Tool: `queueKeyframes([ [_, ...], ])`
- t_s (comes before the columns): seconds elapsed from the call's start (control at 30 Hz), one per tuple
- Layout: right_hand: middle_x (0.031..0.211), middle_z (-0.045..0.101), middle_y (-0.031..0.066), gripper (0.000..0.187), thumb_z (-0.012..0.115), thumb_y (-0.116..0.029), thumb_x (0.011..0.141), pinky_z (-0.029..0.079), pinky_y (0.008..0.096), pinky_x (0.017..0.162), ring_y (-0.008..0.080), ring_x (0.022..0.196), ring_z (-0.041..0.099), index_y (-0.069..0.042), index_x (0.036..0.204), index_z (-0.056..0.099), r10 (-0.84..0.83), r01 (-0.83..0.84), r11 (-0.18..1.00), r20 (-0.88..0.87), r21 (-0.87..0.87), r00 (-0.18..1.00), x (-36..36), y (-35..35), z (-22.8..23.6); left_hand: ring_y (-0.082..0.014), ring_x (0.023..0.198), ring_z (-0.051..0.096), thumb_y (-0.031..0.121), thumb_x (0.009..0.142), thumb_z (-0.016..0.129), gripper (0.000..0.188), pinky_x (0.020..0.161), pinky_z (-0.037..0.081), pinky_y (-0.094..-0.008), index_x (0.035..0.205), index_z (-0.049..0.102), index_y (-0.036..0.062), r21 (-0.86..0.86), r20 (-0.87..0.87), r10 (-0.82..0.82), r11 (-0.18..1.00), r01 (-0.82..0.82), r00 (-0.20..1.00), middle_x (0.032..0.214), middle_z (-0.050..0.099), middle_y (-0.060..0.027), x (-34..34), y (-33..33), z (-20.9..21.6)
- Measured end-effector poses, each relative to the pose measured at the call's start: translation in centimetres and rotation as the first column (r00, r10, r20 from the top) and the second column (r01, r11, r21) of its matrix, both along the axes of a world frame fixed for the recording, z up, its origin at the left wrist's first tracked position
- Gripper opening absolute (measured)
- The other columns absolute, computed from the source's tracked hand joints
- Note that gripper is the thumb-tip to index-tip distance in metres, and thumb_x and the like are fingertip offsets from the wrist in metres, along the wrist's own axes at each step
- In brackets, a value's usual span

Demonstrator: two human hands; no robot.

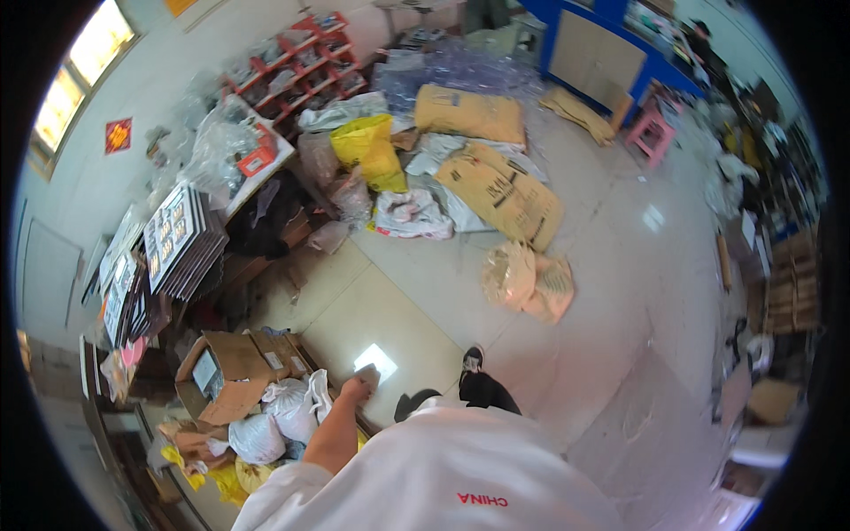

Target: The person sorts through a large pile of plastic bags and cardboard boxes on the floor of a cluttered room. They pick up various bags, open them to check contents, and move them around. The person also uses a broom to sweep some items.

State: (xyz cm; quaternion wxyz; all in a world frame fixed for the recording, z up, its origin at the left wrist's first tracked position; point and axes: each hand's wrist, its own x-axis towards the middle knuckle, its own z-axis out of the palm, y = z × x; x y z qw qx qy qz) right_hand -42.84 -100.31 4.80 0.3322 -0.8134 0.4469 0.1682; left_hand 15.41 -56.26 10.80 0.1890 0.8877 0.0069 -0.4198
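Pale tiles point(398, 323) bear print-marked tan sacks point(503, 193); left grip point(358, 388) clasps a small grey-brown piece point(368, 374), right grip unseen

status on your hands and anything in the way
Left hand holding small greyish thing, unclear what. Right hand out of view. Open cardboard box at left. Crumpled tan bag on floor ahead.

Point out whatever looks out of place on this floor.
The crumpled tan sack looks odd: it lies bunched up on the tiled floor, at the near end of the flatter tan sack, as if dropped rather than laid out. I see no clear spill.
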Motion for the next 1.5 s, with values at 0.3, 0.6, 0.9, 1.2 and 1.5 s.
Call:
queueKeyframes([
  [0.3, 0.06, 0.063, 0.0098, 0.032, 0.055, -0.026, 0.094, 0.048, 0.037, 0.049, 0.0208, 0.049, 0.06, -0.001, 0.075, 0.064, 0.017, 0.06, 0.939, 0.22, -0.339, 0.975, 56.7, -34.9, 9.2, -0.0239, 0.082, 0.073, 0.02, 0.098, 0.053, 0.026, 0.067, 0.057, -0.0378, 0.11, 0.065, 0.0002, -0.171, -0.239, 0.629, 0.723, -0.67, 0.74, 0.102, 0.074, -0.0124, 3.7, 3.1, -2.5],
  [0.6, 0.08, 0.068, 0.0149, 0.025, 0.06, -0.024, 0.094, 0.051, 0.0392, 0.067, 0.0245, 0.073, 0.065, 0.001, 0.095, 0.065, 0.387, -0.336, 0.922, 0.462, -0.191, 0.798, 95.2, -16.9, 15.0, -0.0215, 0.069, 0.067, 0.027, 0.1, 0.052, 0.023, 0.053, 0.044, -0.0417, 0.115, 0.06, 0.0121, 0.166, -0.556, 0.798, 0.38, -0.91, 0.232, 0.092, 0.072, -0.0089, 12.8, 7.9, -9.2],
  [0.9, 0.082, 0.071, 0.0136, 0.027, 0.063, -0.024, 0.096, 0.055, 0.0355, 0.06, 0.023, 0.069, 0.07, 0.002, 0.098, 0.069, 0.64, -0.616, 0.762, -0.095, 0.2, 0.762, 99.0, -7.9, 7.1, -0.0189, 0.089, 0.072, 0.026, 0.106, 0.05, 0.034, 0.072, 0.052, -0.029, 0.122, 0.061, -0.0019, -0.688, -0.062, 0.924, 0.234, -0.687, 0.377, 0.106, 0.073, -0.0121, 46.7, 11.5, 4.2],
  [1.2, 0.075, 0.07, 0.0146, 0.029, 0.063, -0.027, 0.093, 0.053, 0.0398, 0.061, 0.0254, 0.063, 0.067, 0.002, 0.092, 0.067, 0.584, -0.584, 0.795, 0.058, 0.164, 0.81, 116.0, -3.8, 8.8, -0.0202, 0.064, 0.068, 0.028, 0.1, 0.057, 0.031, 0.05, 0.05, -0.0345, 0.104, 0.068, 0.0001, -0.298, -0.247, 0.942, 0.148, -0.943, 0.227, 0.091, 0.074, -0.0127, 38.1, 11.9, -3.4],
  [1.5, 0.079, 0.071, 0.0104, 0.027, 0.062, -0.025, 0.093, 0.054, 0.0374, 0.058, 0.0222, 0.065, 0.068, 0.001, 0.094, 0.069, 0.665, -0.661, 0.705, 0.083, 0.257, 0.742, 122.1, 2.5, 13.3, -0.0233, 0.081, 0.072, 0.023, 0.1, 0.053, 0.033, 0.059, 0.052, -0.0335, 0.122, 0.06, 0.0007, -0.25, -0.434, 0.901, -0.15, -0.956, -0.028, 0.101, 0.073, -0.0135, 32.7, 10.3, -7.1],
])
